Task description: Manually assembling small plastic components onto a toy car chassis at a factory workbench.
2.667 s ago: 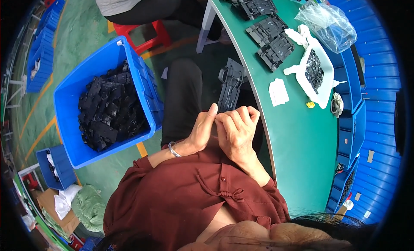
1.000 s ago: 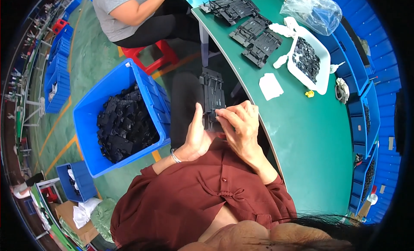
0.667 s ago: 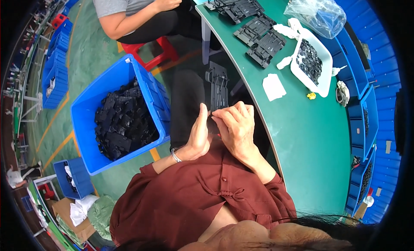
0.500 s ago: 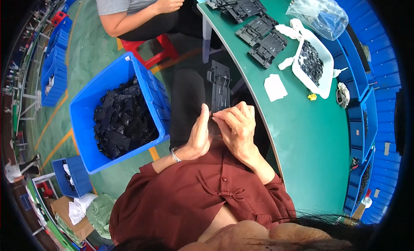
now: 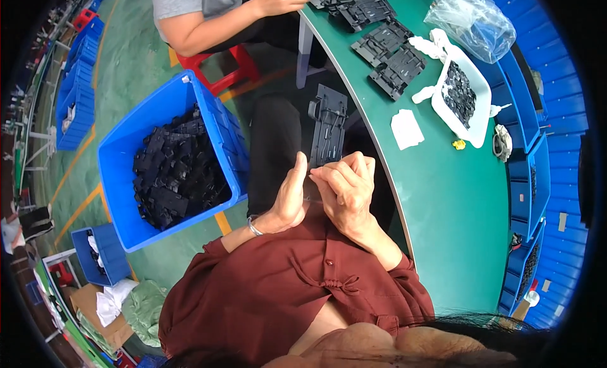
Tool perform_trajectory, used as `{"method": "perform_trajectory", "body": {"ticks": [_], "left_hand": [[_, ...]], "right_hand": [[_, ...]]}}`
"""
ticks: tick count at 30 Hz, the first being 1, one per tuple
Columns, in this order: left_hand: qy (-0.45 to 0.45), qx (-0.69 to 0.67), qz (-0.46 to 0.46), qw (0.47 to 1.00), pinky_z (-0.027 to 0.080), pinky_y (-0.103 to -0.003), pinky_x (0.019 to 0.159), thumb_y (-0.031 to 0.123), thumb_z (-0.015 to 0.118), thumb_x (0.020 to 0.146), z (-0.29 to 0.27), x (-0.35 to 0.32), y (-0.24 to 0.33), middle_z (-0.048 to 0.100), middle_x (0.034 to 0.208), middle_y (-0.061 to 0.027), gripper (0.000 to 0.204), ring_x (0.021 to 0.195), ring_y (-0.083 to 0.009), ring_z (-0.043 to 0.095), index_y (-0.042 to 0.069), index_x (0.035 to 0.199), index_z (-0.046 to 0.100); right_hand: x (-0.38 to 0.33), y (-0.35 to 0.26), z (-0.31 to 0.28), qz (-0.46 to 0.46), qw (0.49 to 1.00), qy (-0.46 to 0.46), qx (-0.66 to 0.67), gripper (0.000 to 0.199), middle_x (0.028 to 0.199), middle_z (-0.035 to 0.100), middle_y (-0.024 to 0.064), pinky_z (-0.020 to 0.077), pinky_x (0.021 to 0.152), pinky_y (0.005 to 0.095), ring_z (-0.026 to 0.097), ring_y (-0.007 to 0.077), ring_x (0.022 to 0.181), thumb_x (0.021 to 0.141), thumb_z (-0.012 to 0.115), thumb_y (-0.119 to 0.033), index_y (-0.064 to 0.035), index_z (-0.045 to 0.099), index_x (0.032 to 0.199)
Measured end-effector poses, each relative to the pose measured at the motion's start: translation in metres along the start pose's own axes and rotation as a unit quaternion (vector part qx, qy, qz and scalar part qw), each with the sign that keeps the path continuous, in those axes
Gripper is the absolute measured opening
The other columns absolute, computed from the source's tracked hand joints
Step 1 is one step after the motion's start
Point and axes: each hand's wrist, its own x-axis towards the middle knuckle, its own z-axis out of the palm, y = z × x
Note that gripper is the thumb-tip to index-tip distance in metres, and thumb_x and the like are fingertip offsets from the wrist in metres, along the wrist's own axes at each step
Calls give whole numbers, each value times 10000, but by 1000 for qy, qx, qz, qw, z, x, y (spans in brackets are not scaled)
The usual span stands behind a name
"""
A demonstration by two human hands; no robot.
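Beside the curved green worktable (image 5: 455, 210), the left hand (image 5: 291, 194) and right hand (image 5: 344, 188) close together on the near end of a long black plastic frame part (image 5: 327, 124), which lies over the lap, probably for support; the exact grip is hidden.

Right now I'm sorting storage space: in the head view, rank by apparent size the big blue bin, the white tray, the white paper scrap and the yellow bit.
1. big blue bin
2. white tray
3. white paper scrap
4. yellow bit
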Motion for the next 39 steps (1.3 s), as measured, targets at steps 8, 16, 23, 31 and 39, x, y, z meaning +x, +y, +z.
{"method": "perform_trajectory", "body": {"ticks": [8, 16, 23, 31, 39], "left_hand": [[25, -3, 1, 1000, 532, -286, 822, 480, 261, 1113, 11, -6, 10, 666, 1017, -97, 616, 948, -125, 643, -8, 1059, 633], [13, 11, -7, 1000, 506, -397, 1003, 582, 270, 1076, 9, 0, 9, 622, 1275, -127, 676, 1178, -216, 604, 26, 1299, 583], [-62, 82, 144, 984, 490, -382, 1036, 629, 127, 1051, 3, 16, 8, 590, 1336, -145, 819, 1134, -197, 611, -12, 1436, 462], [-109, 209, 300, 924, 487, -395, 1025, 737, 196, 988, -11, 46, 5, 530, 1396, -161, 920, 1180, -219, 589, -31, 1440, 424], [-68, 320, 442, 835, 435, -444, 1062, 718, 299, 989, -19, 61, -10, 512, 1397, -224, 914, 1256, -321, 555, -83, 1399, 456]], "right_hand": [[0, -2, 2, -3, 1000, -6, -1, 277, 774, 670, 1, 367, 725, 355, 538, 197, 704, 608, 850, -14, -74, 712, 841], [5, 0, -4, 14, 1000, -27, 4, 320, 834, 675, -1, 368, 737, 351, 540, 207, 760, 662, 849, -56, -79, 733, 959], [1, 3, -31, 73, 994, 17, 79, 343, 900, 696, 95, 465, 718, 348, 584, 246, 773, 755, 786, 27, -20, 707, 1085], [-39, 11, -17, 430, 837, -60, 332, 221, 978, 693, 88, 509, 750, 247, 654, 139, 843, 1003, 630, -105, 25, 617, 1181], [-24, 25, 8, 507, 610, -74, 604, 472, 1144, 644, 61, 501, 831, 286, 611, 116, 985, 1006, 653, -252, 7, 478, 1359]]}}
